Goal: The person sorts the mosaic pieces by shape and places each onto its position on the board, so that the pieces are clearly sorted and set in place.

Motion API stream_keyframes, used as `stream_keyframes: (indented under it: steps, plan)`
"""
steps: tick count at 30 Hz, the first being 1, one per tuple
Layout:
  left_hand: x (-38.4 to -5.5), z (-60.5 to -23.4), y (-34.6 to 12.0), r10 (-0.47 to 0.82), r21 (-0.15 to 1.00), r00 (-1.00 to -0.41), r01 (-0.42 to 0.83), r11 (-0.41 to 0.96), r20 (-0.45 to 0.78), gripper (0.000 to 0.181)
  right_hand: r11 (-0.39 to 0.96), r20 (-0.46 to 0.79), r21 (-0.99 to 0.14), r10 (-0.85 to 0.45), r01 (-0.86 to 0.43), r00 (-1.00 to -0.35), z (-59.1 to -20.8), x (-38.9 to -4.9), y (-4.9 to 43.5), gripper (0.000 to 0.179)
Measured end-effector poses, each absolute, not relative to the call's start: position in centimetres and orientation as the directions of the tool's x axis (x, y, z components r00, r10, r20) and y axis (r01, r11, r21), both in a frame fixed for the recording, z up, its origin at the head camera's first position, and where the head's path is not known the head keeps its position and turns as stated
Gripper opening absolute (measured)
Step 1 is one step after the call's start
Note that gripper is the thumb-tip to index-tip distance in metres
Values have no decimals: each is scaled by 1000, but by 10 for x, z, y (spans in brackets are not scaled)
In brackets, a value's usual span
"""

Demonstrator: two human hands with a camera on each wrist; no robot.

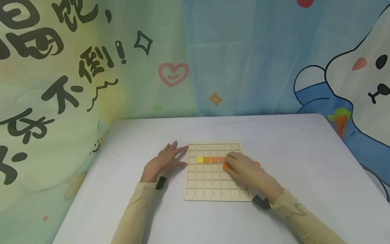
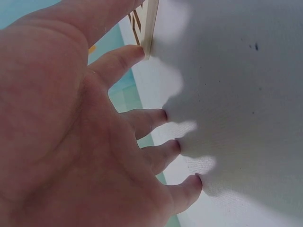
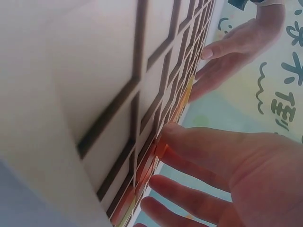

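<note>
A pale wooden grid board [image 1: 202,184] lies on the table, with a row of coloured square tiles in its cells: a yellow tile [image 1: 199,160], then orange tiles [image 1: 207,160] running to the right under my right hand. My right hand [image 1: 246,169] is over the board's right half, pinching a small orange piece [image 3: 162,151] between thumb and fingers. Most of that piece is hidden. My left hand [image 1: 166,159] lies left of the board, fingers spread, its thumb and index fingertip at the board's left edge [image 2: 149,33].
A bit of orange [image 1: 257,163] shows beyond my right hand; its kind is unclear. The white table [image 1: 137,132] reaches back to a printed cloth [image 1: 237,61]. Dark wrist-camera parts [image 1: 261,202] sit below both wrists.
</note>
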State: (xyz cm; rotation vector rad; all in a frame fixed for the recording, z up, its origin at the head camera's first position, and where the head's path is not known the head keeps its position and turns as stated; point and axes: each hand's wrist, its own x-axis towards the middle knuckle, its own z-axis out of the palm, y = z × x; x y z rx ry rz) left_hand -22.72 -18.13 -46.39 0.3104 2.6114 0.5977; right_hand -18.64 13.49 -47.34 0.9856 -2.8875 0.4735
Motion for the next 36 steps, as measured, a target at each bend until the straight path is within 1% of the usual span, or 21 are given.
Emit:
stream_keyframes:
  steps: [4,17,30,36]
  plan:
    - [-227,-463,-181,309,457,-878,120,882,-366,75,730,168,-271,-606,-628,-777,-473,-186,132,10]
    - [-227,-463,-180,304,459,-879,112,881,-369,75,715,199,-263,-617,-648,-761,-473,-184,132,13]
    - [-228,-467,-181,290,465,-875,86,881,-388,77,702,224,-272,-619,-658,-753,-474,-185,134,9]
    - [-228,-468,-181,288,469,-877,84,879,-384,77,715,215,-263,-611,-648,-762,-475,-184,136,12]
